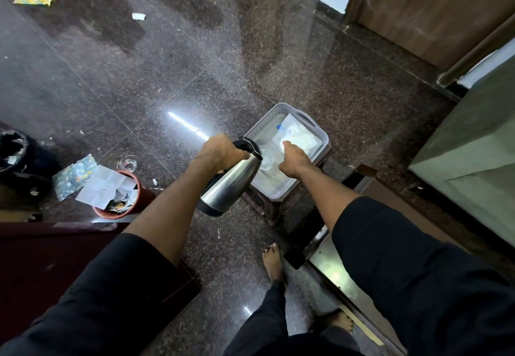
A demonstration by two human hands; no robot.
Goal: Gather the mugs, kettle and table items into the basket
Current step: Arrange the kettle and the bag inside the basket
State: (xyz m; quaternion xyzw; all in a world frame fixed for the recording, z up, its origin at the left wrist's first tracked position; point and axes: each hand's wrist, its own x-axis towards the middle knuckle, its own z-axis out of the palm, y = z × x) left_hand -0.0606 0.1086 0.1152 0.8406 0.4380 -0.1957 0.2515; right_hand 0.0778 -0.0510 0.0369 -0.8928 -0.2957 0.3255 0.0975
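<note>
A steel kettle [228, 183] with a black lid and handle hangs tilted at the near left edge of the grey basket [320, 130], gripped at the handle by my left hand [220, 153]. The basket sits on a low dark stool. Inside it lie a white plastic packet [299, 135] and a clear glass mug [266, 159]. My right hand [294, 160] reaches down into the basket beside the mug and packet; its fingers are hidden, so whether it holds anything is unclear.
A red bin [117, 196] stuffed with paper stands on the floor at left, a glass [128, 162] behind it, a black bin [14, 155] at far left. Scraps litter the granite floor. A wooden door [434, 7] and a grey-green cabinet [479, 155] stand right. My bare feet [274, 261] are below.
</note>
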